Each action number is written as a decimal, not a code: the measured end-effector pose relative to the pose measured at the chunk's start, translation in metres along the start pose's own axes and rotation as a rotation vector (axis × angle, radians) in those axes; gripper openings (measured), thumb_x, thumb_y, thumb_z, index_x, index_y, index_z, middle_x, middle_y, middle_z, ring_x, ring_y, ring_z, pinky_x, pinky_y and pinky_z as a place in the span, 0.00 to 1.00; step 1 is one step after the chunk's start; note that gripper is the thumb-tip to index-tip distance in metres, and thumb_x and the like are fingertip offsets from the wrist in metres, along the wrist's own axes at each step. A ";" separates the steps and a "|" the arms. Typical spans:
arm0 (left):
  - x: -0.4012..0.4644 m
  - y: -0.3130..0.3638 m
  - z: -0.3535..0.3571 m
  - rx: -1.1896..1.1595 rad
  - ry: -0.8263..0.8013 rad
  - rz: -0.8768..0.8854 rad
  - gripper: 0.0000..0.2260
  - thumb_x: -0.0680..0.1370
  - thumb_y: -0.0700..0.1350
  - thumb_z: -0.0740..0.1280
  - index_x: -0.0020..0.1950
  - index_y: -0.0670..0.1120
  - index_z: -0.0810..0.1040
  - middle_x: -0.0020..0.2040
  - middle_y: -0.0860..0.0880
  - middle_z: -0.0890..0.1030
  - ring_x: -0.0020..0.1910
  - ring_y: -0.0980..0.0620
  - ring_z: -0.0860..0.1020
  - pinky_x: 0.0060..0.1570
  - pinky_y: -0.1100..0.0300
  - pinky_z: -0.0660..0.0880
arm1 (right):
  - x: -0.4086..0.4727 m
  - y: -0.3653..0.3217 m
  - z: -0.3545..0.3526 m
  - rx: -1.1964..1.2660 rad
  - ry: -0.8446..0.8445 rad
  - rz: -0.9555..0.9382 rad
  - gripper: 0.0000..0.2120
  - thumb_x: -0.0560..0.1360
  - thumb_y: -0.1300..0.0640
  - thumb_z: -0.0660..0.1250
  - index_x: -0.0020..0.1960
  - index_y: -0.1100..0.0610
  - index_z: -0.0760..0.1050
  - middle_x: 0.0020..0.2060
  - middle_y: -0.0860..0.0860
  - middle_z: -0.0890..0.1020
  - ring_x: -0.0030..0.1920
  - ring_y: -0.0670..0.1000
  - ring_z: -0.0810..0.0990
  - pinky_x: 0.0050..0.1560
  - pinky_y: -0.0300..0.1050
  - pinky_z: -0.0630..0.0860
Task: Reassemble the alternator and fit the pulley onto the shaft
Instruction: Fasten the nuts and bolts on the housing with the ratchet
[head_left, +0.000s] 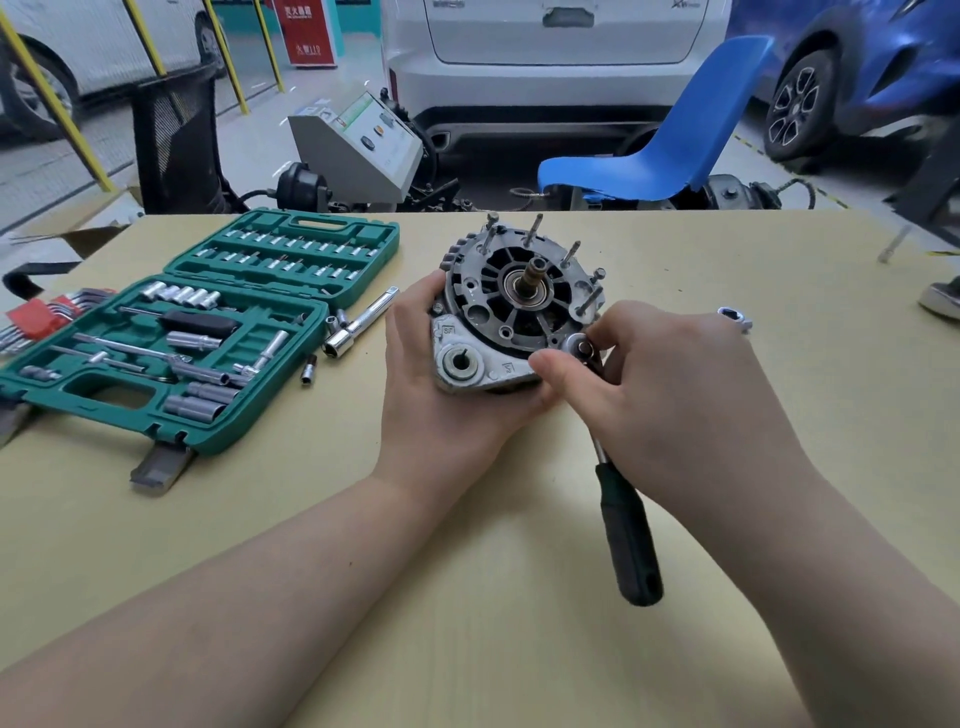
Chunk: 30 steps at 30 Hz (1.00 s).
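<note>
1. The grey cast-metal alternator sits on the tan table, cupped by the curled left hand; it may twist loose under torque.
2. The right hand pinches the head of the black-handled ratchet; tilted, it could slip off.
3. Protruding long bolts may cross-thread.

Alternator mid-table; socket case left, ratchet right of it, chair behind table.

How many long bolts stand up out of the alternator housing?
5 long bolts: two at the far left rim, one far centre, one far right, one right. The right hand may hide more.
</note>
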<state>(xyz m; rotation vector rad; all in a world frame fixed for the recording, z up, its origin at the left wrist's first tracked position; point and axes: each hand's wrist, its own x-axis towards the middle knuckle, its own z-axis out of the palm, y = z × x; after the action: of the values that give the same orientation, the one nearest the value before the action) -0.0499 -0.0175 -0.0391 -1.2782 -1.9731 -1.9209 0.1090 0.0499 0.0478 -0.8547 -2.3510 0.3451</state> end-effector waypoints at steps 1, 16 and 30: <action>0.000 -0.001 0.000 -0.004 -0.006 0.002 0.49 0.61 0.58 0.88 0.74 0.63 0.63 0.71 0.51 0.75 0.72 0.49 0.76 0.69 0.51 0.77 | -0.001 0.000 -0.001 0.013 -0.009 -0.002 0.23 0.74 0.33 0.65 0.44 0.54 0.79 0.30 0.50 0.80 0.35 0.55 0.79 0.41 0.53 0.77; -0.003 0.006 -0.015 0.150 0.030 0.069 0.53 0.64 0.72 0.81 0.80 0.51 0.63 0.71 0.57 0.65 0.75 0.48 0.68 0.75 0.46 0.71 | -0.007 0.016 0.003 0.145 -0.100 0.025 0.15 0.76 0.36 0.67 0.48 0.44 0.66 0.30 0.44 0.79 0.37 0.43 0.75 0.39 0.31 0.65; 0.008 0.021 -0.003 0.575 0.137 0.699 0.18 0.85 0.56 0.66 0.41 0.53 0.89 0.62 0.56 0.87 0.65 0.39 0.82 0.68 0.29 0.71 | -0.007 0.005 0.005 0.175 -0.058 0.015 0.11 0.79 0.40 0.66 0.49 0.46 0.69 0.31 0.45 0.77 0.36 0.55 0.77 0.35 0.50 0.70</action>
<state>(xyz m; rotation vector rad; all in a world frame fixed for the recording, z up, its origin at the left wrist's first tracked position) -0.0432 -0.0195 -0.0171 -1.3524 -1.5340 -0.9939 0.1127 0.0489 0.0387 -0.7885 -2.3274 0.5794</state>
